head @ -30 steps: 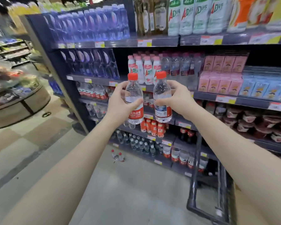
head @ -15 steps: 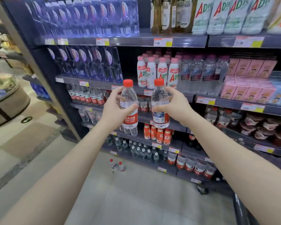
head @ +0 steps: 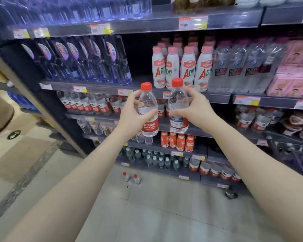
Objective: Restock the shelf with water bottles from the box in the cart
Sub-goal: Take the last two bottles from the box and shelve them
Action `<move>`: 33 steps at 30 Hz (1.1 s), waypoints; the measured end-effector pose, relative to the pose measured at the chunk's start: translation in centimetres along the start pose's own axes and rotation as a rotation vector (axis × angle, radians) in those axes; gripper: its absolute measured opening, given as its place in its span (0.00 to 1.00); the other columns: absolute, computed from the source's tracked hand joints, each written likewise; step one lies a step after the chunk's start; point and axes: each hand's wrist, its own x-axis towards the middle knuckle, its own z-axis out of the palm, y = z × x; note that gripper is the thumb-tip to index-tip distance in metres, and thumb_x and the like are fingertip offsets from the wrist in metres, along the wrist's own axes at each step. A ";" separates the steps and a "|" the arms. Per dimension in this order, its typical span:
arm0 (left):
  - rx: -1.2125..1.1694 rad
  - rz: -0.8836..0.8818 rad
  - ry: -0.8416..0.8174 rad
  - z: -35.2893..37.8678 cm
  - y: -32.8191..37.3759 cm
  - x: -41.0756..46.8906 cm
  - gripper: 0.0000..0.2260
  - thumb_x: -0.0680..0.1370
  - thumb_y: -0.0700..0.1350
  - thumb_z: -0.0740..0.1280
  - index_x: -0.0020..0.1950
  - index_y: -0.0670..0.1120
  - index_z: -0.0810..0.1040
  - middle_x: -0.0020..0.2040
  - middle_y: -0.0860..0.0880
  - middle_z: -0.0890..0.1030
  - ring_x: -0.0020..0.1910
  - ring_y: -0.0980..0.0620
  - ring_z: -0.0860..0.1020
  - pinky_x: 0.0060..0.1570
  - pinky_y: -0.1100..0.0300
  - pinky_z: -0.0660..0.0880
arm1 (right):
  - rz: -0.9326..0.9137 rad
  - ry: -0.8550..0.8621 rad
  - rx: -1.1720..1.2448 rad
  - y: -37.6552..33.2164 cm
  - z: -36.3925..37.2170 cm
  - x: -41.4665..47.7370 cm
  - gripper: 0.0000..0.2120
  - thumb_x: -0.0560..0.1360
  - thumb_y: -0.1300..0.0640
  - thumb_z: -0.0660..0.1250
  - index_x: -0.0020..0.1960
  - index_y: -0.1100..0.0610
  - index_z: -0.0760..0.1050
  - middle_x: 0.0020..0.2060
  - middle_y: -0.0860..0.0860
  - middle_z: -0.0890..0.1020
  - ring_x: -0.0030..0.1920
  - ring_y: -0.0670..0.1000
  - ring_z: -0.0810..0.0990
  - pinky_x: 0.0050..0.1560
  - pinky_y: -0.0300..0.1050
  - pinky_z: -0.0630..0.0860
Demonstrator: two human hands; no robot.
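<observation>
My left hand grips a clear water bottle with a red cap and red label. My right hand grips a second water bottle of the same kind, its label turned to the blue-white side. Both bottles are upright, side by side, in front of the shelf unit. Behind them a shelf carries a row of the same red-labelled water bottles. The box is out of view; only the cart's dark frame shows at the right edge.
White pink-capped drink bottles and clear bottles fill the shelf above. Blue glass bottles stand at upper left. Two small red-capped bottles lie on the tiled floor below. Small red bottles line a lower shelf.
I have moved closer to the shelf; it looms larger and the cart has slid to the right edge. Both hands still hold their bottles, now nearer the shelf front.
</observation>
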 end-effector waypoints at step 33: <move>-0.151 0.309 -0.159 25.7 -28.4 14.0 0.31 0.69 0.61 0.82 0.69 0.66 0.75 0.59 0.58 0.83 0.54 0.64 0.83 0.45 0.70 0.77 | -0.181 0.135 -0.031 31.8 7.3 11.6 0.34 0.60 0.51 0.84 0.63 0.40 0.78 0.47 0.43 0.88 0.46 0.44 0.87 0.47 0.43 0.82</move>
